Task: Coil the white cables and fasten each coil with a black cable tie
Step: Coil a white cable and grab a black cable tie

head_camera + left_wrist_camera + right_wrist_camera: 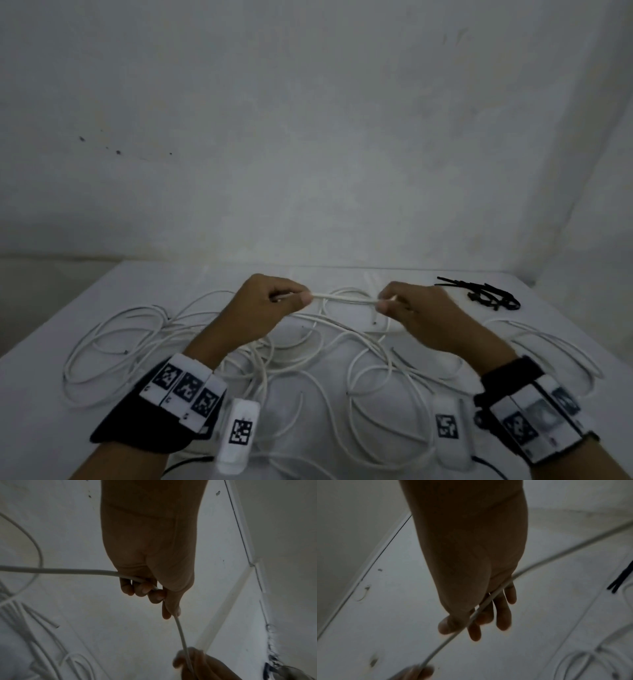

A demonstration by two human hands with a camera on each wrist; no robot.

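Note:
Several loose white cables (308, 346) sprawl tangled over the white table (445, 284). Both hands are raised above the tangle with one white cable (344, 297) stretched short between them. My left hand (301, 297) pinches it between thumb and curled fingers; in the left wrist view that cable (68, 570) runs in from the left through the left hand (164, 601) and on down to the right hand (187, 661). My right hand (385, 303) pinches the other side with thumb and forefinger, its other fingers looser in the right wrist view (464, 626). Black cable ties (486, 296) lie at the back right.
A pale wall (308, 120) rises straight behind the table. The table's left edge (51, 322) slants toward me. More cable loops lie at the far left (113, 353) and far right (555, 346). Two black tie ends (618, 582) show in the right wrist view.

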